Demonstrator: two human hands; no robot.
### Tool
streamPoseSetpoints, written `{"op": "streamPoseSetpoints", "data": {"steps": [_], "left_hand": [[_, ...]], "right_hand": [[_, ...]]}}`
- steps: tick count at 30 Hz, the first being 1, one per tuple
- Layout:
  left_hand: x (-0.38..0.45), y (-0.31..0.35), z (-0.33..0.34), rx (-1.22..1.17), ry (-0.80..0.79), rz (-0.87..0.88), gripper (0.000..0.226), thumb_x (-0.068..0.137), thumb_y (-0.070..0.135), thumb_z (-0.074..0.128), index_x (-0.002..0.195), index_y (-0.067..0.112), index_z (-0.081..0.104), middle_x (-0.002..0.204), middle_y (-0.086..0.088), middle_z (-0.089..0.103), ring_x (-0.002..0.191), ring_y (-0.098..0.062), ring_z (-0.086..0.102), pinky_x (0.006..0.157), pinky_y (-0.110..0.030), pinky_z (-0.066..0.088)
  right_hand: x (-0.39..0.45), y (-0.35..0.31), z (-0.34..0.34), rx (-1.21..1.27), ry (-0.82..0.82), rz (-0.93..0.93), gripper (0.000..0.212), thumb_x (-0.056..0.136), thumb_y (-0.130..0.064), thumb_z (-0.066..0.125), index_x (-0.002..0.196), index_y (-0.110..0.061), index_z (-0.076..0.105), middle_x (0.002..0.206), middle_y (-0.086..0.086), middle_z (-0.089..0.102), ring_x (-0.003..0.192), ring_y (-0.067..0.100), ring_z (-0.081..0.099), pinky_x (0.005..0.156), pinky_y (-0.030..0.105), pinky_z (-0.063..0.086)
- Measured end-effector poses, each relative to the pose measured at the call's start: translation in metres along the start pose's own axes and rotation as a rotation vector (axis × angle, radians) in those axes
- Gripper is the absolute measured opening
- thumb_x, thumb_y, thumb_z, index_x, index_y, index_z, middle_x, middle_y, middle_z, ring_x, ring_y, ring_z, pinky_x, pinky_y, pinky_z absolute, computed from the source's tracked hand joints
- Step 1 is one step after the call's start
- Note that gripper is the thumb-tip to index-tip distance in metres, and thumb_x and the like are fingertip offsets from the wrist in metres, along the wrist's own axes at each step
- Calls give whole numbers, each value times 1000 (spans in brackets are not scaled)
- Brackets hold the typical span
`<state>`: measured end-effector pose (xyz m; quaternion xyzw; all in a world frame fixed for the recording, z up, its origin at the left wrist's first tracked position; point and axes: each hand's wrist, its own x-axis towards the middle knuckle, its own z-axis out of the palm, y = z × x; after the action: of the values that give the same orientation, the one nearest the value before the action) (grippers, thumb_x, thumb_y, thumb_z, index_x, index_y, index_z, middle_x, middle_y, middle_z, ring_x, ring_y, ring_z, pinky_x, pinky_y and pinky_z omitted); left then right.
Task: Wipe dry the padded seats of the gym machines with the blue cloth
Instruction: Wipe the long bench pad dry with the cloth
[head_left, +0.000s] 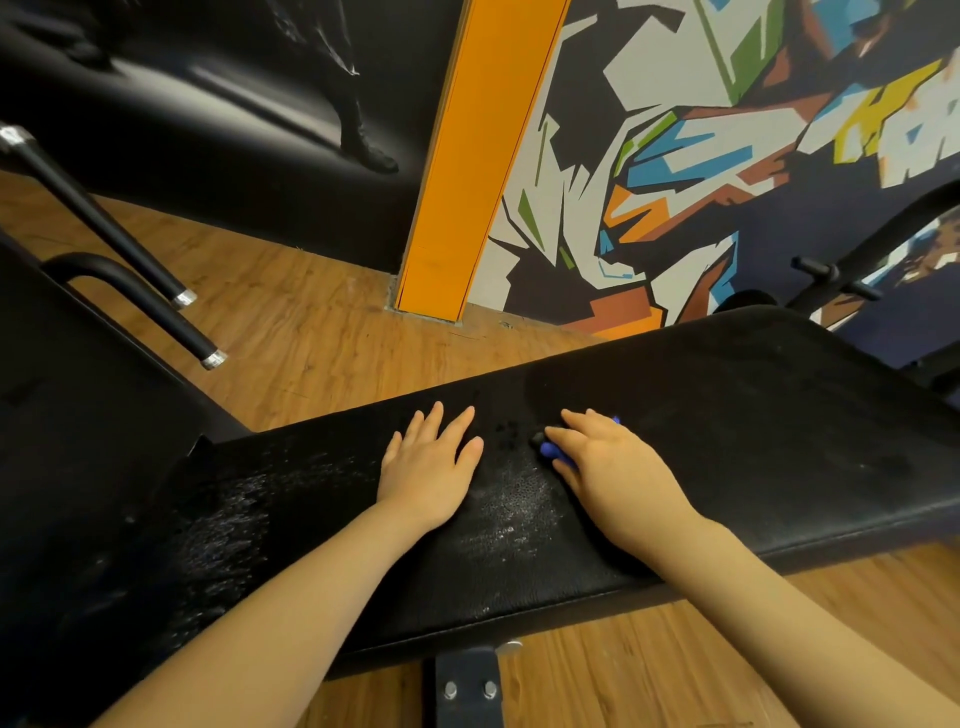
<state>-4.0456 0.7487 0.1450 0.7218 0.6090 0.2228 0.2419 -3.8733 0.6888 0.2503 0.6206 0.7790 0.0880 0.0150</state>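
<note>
A long black padded bench seat (727, 415) runs across the view from lower left to right. Wet droplets glisten on it between and left of my hands. My left hand (431, 462) rests flat on the pad with its fingers spread. My right hand (608, 462) presses down on the blue cloth (550, 451), which is bunched under the palm; only small blue edges show at the thumb side and beyond the fingers.
A second black pad (62, 364) with a curved black handle (83, 262) and two chrome-tipped bars (104, 228) stands at left. An orange pillar (467, 156) and a painted wall rise behind. Machine arms (831, 280) stand at right. Wooden floor surrounds the bench; its metal bracket (467, 686) is below.
</note>
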Motion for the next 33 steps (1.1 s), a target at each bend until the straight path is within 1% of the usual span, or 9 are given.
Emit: {"op": "streamPoseSetpoints", "data": {"steps": [5,8,11,13,19,23,26,29,33], "left_hand": [[-7,-5,-9,-39,-84,-20,52,102,56,17,152,46,9,164,5,-4,150,-17,-8,120,-46,-3],[-17,-7,-3,3,-47,-19,53,101,57,17,152,47,6,164,6,-5,150,-16,-10,121,-45,-4],[-19,-7,1,28,-9,-15,53,101,57,17,151,48,4,164,6,-5,150,-15,-9,121,-43,-2],[-19,-7,1,22,-5,-13,53,101,57,17,151,48,5,164,6,-4,150,-15,-8,121,-43,-2],[-19,-6,3,34,1,-28,52,101,56,18,152,47,7,164,6,-2,150,-15,-7,121,-43,-1],[-21,-7,2,24,10,-34,51,102,54,17,152,47,8,164,5,-2,150,-15,-6,121,-42,-1],[-23,-7,1,15,7,-30,51,102,53,18,152,46,8,164,5,-2,150,-15,-6,121,-42,-1],[-24,-7,1,18,3,-28,52,102,54,18,152,46,8,164,5,-1,150,-15,-6,121,-42,-1],[-24,-7,-1,15,1,-27,52,102,55,19,152,46,8,164,5,-1,150,-15,-7,121,-42,-1]], "right_hand": [[19,0,1,-64,26,5,44,104,-33,40,146,-22,42,159,6,26,149,28,15,119,40,15],[44,-1,4,-73,20,19,43,104,-34,38,147,-25,41,160,7,25,149,30,11,119,44,13],[58,-4,7,-44,-4,31,43,105,-34,38,147,-26,41,159,6,28,149,30,14,119,47,13],[57,-3,8,-32,-20,25,43,104,-33,39,147,-26,41,158,5,30,148,30,17,118,45,16],[33,-10,4,7,-80,-13,45,104,-30,42,149,-23,38,158,6,28,148,26,21,119,39,22],[5,-21,3,6,-103,-89,45,104,-31,41,148,-22,39,158,3,30,147,22,24,119,35,22],[-2,-22,1,20,-112,-109,46,104,-32,40,149,-23,38,159,2,28,147,20,22,118,34,19],[10,-20,3,8,-95,-121,45,104,-33,40,148,-22,38,159,3,29,148,21,20,119,34,17],[36,-14,6,12,-63,-100,46,104,-32,42,148,-20,38,159,7,26,149,26,14,120,39,15]]}}
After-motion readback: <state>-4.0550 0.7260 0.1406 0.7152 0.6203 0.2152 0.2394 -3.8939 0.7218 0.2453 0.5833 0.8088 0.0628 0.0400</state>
